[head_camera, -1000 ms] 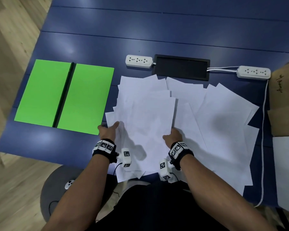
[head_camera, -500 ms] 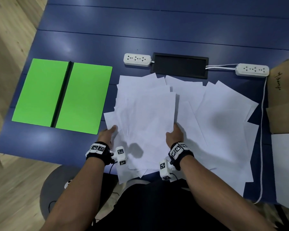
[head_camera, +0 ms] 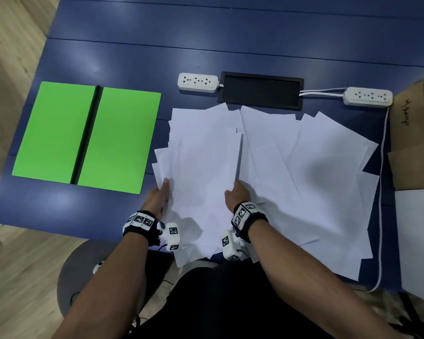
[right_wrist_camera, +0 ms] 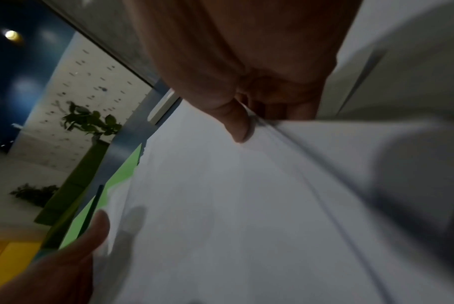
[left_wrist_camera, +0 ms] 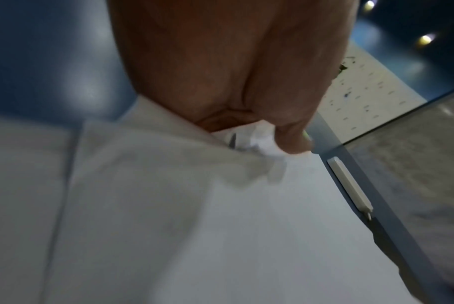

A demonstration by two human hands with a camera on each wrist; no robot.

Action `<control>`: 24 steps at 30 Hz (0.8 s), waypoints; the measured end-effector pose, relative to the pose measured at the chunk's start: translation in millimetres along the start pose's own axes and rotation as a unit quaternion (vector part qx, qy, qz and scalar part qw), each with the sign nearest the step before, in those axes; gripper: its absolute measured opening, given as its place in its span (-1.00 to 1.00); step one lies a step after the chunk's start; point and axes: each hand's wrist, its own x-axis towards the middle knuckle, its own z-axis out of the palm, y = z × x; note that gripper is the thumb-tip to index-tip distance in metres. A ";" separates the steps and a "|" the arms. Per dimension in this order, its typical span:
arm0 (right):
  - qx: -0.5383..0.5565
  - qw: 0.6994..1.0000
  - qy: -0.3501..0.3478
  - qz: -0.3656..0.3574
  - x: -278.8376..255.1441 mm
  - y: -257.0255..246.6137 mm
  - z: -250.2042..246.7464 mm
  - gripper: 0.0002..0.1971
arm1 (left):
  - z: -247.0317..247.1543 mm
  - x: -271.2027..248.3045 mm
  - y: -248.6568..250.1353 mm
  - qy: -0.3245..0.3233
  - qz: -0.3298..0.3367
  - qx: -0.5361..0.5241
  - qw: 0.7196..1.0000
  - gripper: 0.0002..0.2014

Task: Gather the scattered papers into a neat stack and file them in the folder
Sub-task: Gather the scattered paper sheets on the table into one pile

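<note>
**Both hands on the paper bundle, folder open at 9 o'clock**

My left hand (head_camera: pixel 157 197) pinches the left edge of a loose bundle of papers (head_camera: pixel 203 172), thumb on top, fingers tucked under. My right hand (head_camera: pixel 235 195) grips the bundle's right edge the same way; in the right wrist view the thumb lies across the top sheet and the edge bows upward.

The bundle sits at the near middle of the blue tabletop (head_camera: pixel 230 45), its near end hanging past the edge. More loose sheets (head_camera: pixel 323 167) fan out toward 3 o'clock, overlapping, corners askew.

The green folder (head_camera: pixel 86 135) lies open and flat at 9 o'clock, dark spine down its middle, just beside the papers, not touching.

At 12 o'clock: a white power strip (head_camera: pixel 197 81), a black panel (head_camera: pixel 260 90), a second power strip (head_camera: pixel 367 96). Cardboard (head_camera: pixel 416 133) at 3 o'clock.
</note>
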 end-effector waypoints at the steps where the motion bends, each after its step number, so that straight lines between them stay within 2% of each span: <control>1: -0.004 1.000 -0.021 -0.008 -1.7 -2.1 2.5 -0.60 | -2.5 4.1 -1.9 -0.013 0.002 0.015 1.000 -0.52; 3: -0.009 0.998 -0.057 -0.032 -4.0 -3.3 7.9 -0.62 | -5.4 6.9 -2.7 -0.020 0.004 0.065 0.998 -0.19; 4: -0.009 0.997 -0.067 -0.045 -5.2 -3.4 9.5 -0.66 | -4.5 5.7 -2.0 -0.023 0.011 0.066 0.997 -0.20; 5: -0.010 0.996 -0.074 -0.055 -5.8 -2.4 9.6 -0.69 | -5.1 8.6 -3.8 -0.019 0.015 0.067 0.997 -0.31; 7: -0.014 0.994 -0.084 -0.074 -4.7 -0.5 7.9 -0.62 | -1.4 5.0 1.2 -0.019 0.008 0.070 0.997 -0.52; 9: -0.016 0.990 -0.100 -0.094 -4.4 1.2 4.4 -0.49 | 0.2 1.8 6.4 -0.023 0.009 0.086 0.996 -0.54; 11: -0.019 0.987 -0.109 -0.114 -0.9 5.6 2.8 -0.46 | -0.4 5.8 6.0 -0.019 0.004 0.092 0.996 -0.54; 12: -0.021 0.986 -0.111 -0.119 0.2 6.3 2.5 -0.51 | -1.1 8.9 4.6 -0.018 0.000 0.094 0.995 -0.58; 14: -0.035 0.986 -0.107 -0.119 -1.0 2.9 1.5 -0.75 | -4.3 14.4 1.7 -0.008 -0.003 0.101 0.995 -0.60; 15: -0.043 0.986 -0.096 -0.126 -2.5 0.6 -0.6 -0.84 | -6.0 17.0 0.1 0.005 -0.002 0.114 0.994 -0.55; 17: -0.062 0.988 -0.035 -0.138 -2.1 -2.9 -6.8 -0.72 | -11.7 30.1 -7.6 0.014 -0.008 0.125 0.992 -0.41; 19: -0.117 0.980 0.100 -0.125 0.7 -6.4 -18.9 -0.66 | -15.0 42.4 -16.4 0.016 -0.006 0.128 0.992 -0.37; 21: -0.089 0.975 0.188 -0.076 4.1 -8.2 -32.4 -0.68 | -13.2 40.1 -14.1 0.025 -0.010 0.129 0.991 -0.33; 24: 0.029 0.986 0.162 0.017 15.2 -10.8 -45.8 -0.38 | -13.7 44.1 -17.9 0.024 -0.004 0.116 0.993 -0.44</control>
